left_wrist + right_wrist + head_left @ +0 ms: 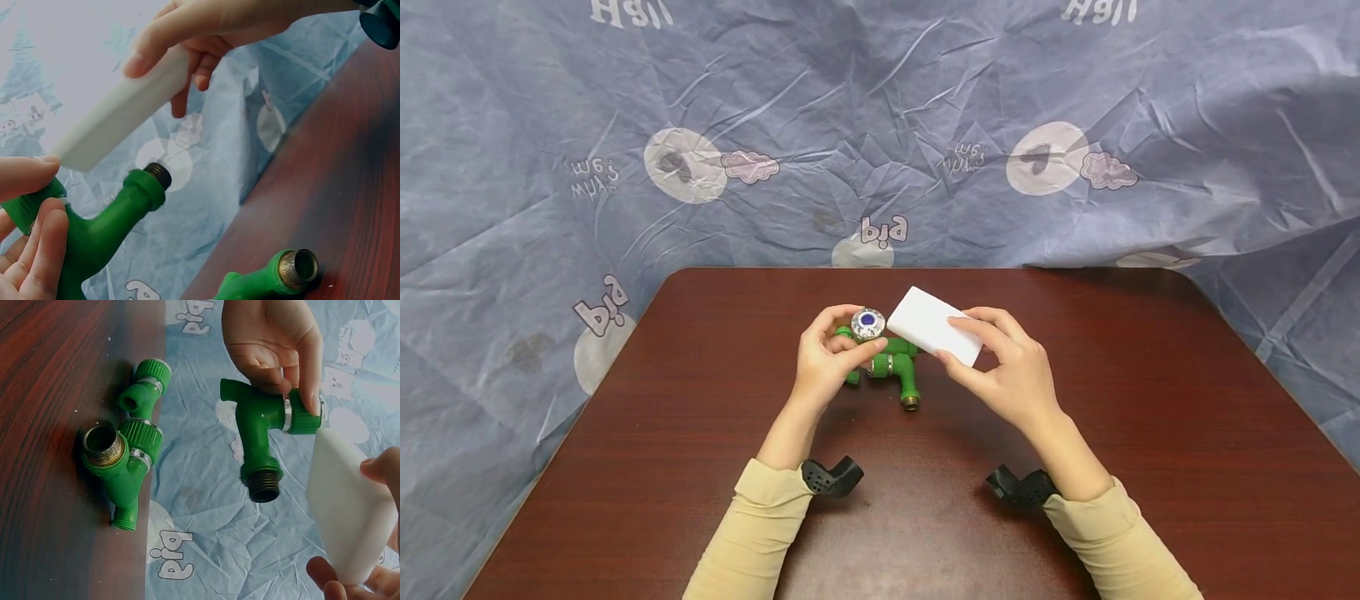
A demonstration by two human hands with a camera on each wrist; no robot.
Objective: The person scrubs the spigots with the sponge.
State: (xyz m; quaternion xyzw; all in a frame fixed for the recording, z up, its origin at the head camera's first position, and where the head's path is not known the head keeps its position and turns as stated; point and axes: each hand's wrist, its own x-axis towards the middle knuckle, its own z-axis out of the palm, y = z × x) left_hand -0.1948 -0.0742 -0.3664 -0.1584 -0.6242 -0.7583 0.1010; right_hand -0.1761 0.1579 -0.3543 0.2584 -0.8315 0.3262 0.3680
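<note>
My left hand point(831, 354) grips a green plastic tap point(256, 428) by its ribbed knob, raised above the table. The knob's silver face point(868, 323) with a blue centre points up in the head view, and the threaded inlet point(159, 175) shows in the left wrist view. A white rectangular sponge point(928, 321) is in my right hand point(1015, 375), pinched between thumb and fingers. In the right wrist view, one corner of the sponge point(347, 506) is right at the knob's face. Part of the tap is hidden behind the left hand in the head view.
Two more green taps lie on the dark red wooden table point(700, 417), one tap point(115, 475) with a brass-lined inlet, the other tap point(147, 384) beside it. Black cameras point(833, 477) are strapped at both wrists. A blue-grey printed cloth point(880, 125) hangs behind the table.
</note>
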